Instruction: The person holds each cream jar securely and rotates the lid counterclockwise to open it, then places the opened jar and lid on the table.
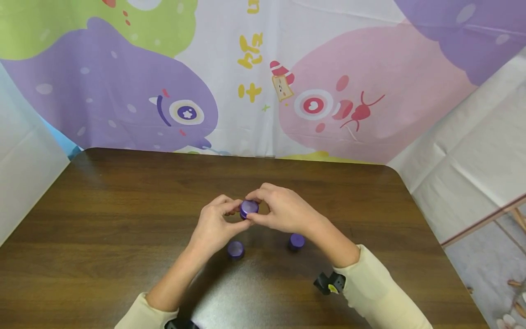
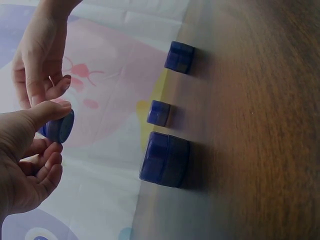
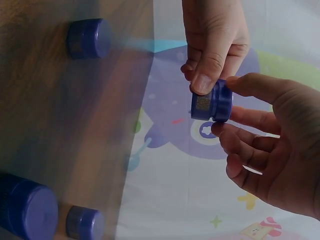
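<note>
A small purple jar [image 1: 249,209] is held up above the table between both hands. My left hand [image 1: 213,225] pinches its label side with thumb and fingers. My right hand [image 1: 285,211] has thumb and fingertips round the lid side. In the right wrist view a narrow groove shows between the jar's lid [image 3: 223,102] and its body [image 3: 202,106], which carries a gold label. One purple jar [image 1: 236,250] stands below my left hand, and another jar [image 1: 297,241] is below my right wrist. A third standing jar [image 2: 158,113] shows in the wrist views, hidden from the head view.
The dark wooden table [image 1: 102,219] ends at a cloth backdrop [image 1: 246,123] printed with cartoon figures. White sheets [image 1: 464,146] hang at both sides. A wrist camera [image 1: 330,283] sits at my right sleeve. Beyond the table's right edge, a thin-framed piece [image 1: 489,222] stands.
</note>
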Motion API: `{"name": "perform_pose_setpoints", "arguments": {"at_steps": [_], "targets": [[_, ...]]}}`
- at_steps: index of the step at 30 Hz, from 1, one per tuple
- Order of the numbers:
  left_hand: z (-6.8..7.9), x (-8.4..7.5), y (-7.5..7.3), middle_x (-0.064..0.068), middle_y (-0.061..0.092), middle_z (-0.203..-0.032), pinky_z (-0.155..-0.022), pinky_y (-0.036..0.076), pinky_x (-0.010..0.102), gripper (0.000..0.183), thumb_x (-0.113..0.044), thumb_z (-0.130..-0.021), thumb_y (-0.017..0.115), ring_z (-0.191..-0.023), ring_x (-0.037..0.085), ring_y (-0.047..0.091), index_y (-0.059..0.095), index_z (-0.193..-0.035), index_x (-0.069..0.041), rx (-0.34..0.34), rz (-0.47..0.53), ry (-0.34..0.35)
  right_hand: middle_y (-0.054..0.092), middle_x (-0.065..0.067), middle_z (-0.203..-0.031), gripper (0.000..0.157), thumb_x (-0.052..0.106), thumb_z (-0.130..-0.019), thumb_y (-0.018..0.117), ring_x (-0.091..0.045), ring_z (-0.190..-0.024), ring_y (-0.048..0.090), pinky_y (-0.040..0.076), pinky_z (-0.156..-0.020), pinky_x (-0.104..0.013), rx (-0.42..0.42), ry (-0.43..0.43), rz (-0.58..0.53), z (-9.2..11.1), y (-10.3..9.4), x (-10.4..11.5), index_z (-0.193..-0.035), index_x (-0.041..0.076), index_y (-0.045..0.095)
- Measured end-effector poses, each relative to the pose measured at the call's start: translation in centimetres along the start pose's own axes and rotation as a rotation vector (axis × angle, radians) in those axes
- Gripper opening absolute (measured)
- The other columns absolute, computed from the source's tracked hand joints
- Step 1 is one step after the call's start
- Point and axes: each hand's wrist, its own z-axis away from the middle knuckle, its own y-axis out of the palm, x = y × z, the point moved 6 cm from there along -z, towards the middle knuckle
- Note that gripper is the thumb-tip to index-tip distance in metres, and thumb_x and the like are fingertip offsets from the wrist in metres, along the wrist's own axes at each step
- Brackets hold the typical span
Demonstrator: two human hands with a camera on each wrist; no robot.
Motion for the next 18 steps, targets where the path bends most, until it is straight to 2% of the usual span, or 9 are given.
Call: {"name": "perform_pose_setpoints", "arguments": {"at_steps": [3,10,14,18], "targets": [[0.00,0.05,0.02,0.001,0.062,-0.085,-0.075,0.055,0.033,0.030,-0.016,-0.069,0.082,-0.083,0.021,0.064,0.072,-0.097,-0.006,-0.001,0.000,-0.001,0.061,0.004,-0.098,0.035,0.030,-0.083,0.069,-0.005,-0.075,0.053,0.046,-0.066,-0.019,0.012,-0.016,0.000,-0.02,0.08,0.06,-0.114,0.013,0.065],[0.02,0.07,-0.07,0.002,0.063,-0.086,-0.076,0.055,0.034,0.034,-0.015,-0.070,0.081,-0.084,0.020,0.064,0.072,-0.100,-0.003,-0.001,0.001,-0.013,0.062,0.003,-0.100,0.040,0.036,-0.083,0.069,-0.006,-0.079,0.055,0.047,-0.069,-0.021,0.008,0.005,0.005,-0.01,0.04,-0.03,-0.115,0.013,0.064],[-0.02,0.04,-0.02,0.002,0.063,-0.085,-0.075,0.055,0.036,0.032,-0.016,-0.070,0.082,-0.083,0.022,0.064,0.072,-0.098,-0.005,-0.002,-0.005,-0.005,0.062,0.002,-0.100,0.036,0.032,-0.084,0.069,-0.007,-0.079,0.055,0.047,-0.069,-0.021,0.003,0.000,0.010,-0.02,-0.01,0.03,-0.114,0.011,0.065],[-0.03,-0.02,0.03,0.002,0.062,-0.084,-0.073,0.054,0.035,0.033,-0.017,-0.069,0.082,-0.082,0.021,0.063,0.072,-0.098,-0.005,-0.007,-0.015,0.001,0.060,0.002,-0.103,0.037,0.025,-0.084,0.066,-0.004,-0.071,0.052,0.045,-0.064,-0.019,0.034,-0.013,-0.006,0.00,0.06,0.12,-0.118,0.013,0.063]]}}
